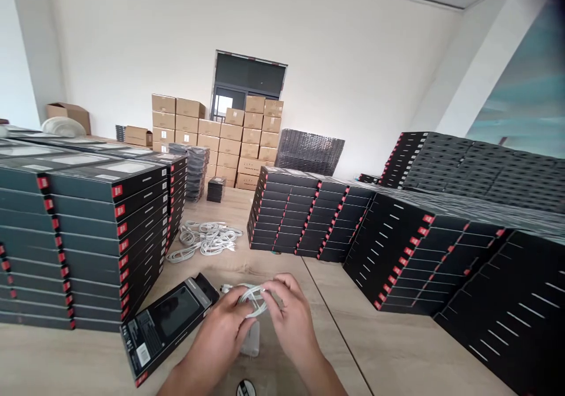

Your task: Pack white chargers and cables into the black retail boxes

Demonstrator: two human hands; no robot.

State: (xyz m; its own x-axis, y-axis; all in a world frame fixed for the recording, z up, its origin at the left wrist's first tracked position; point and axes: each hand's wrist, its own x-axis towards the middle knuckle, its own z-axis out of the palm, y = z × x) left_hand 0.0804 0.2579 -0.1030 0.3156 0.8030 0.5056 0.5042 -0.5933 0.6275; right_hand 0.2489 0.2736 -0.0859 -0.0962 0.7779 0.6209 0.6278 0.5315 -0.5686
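Note:
Both my hands meet low in the middle of the wooden table. My left hand (223, 328) and my right hand (291, 316) are closed on a coiled white cable (252, 299), holding it between them. Under the hands lies a small white block (251, 340), partly hidden. Just left of my left hand, a flat black product box (170, 325) lies at an angle on the table. Farther back, a loose pile of white cables (205, 238) lies on the table.
Tall stacks of dark boxes with red tabs (88, 237) stand on the left. Rows of black boxes (304, 219) and more (441, 260) fill the right. Cardboard cartons (220, 137) are piled by the far wall. A round black object (246, 389) shows at the bottom edge.

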